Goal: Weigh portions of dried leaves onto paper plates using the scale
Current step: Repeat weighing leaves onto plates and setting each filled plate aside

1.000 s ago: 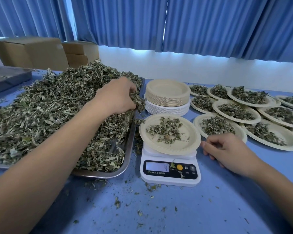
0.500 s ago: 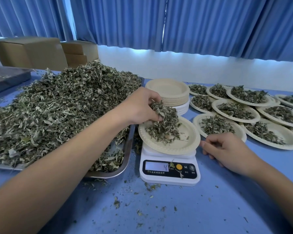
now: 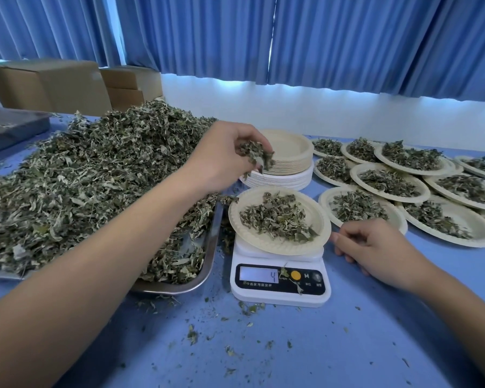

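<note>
Left hand (image 3: pixel 224 163), fingers clamped on a clump of dried leaves (image 3: pixel 256 155), raised near the leaf-filled paper plate (image 3: pixel 263 243) on the scale (image 3: pixel 280 296); right hand (image 3: pixel 375 247), fingers loosely curled and empty, rests on the worktop (image 3: pixel 291 345) beside it.

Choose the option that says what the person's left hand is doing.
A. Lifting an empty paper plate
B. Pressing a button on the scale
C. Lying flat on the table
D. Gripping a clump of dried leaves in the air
D: the left hand has its fingers curled round a clump of dried leaves, raised clear of the paper plate that sits on the scale.
</note>
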`<state>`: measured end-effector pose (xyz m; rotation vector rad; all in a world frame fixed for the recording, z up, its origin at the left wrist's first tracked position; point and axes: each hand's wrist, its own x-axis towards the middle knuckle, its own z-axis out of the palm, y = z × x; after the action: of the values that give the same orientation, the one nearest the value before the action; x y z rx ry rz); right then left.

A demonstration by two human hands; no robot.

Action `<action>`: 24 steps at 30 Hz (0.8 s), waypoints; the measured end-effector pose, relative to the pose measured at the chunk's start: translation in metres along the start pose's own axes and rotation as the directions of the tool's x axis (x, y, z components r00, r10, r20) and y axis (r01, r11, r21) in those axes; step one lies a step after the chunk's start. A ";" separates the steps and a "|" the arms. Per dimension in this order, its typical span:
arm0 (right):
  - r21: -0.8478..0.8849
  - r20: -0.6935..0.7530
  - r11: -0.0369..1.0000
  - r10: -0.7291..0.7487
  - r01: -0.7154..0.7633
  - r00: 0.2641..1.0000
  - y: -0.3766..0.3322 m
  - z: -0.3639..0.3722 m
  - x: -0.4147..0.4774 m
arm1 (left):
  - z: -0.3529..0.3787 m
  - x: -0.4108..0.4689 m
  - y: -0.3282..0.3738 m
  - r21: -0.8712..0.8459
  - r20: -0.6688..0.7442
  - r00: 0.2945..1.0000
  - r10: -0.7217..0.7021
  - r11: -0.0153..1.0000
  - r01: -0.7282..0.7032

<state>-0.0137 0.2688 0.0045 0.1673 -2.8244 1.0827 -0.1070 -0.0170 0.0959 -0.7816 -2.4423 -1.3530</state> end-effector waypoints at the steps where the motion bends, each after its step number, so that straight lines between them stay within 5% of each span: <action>1: 0.003 -0.002 1.000 0.000 0.000 1.000 0.000 0.000 0.000 | -0.006 0.001 -0.001 -0.004 -0.015 1.000 -0.021 1.000 0.020; 5: 0.003 -0.002 1.000 0.000 0.000 1.000 0.001 0.000 0.000 | -0.026 0.007 -0.010 0.002 -0.018 0.989 -0.145 0.989 0.145; 12: 0.007 0.000 1.000 -0.002 0.002 1.000 0.001 0.001 0.001 | -0.045 0.009 -0.036 0.364 0.134 0.928 -0.347 0.889 0.279; 24: 0.012 0.004 1.000 0.003 -0.003 1.000 0.002 0.000 0.001 | -0.046 0.011 -0.043 0.372 0.135 0.920 -0.367 0.880 0.296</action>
<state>-0.0147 0.2706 0.0031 0.1671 -2.8229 1.1016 -0.1425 -0.0703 0.0953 -0.4398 -2.9719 -0.9251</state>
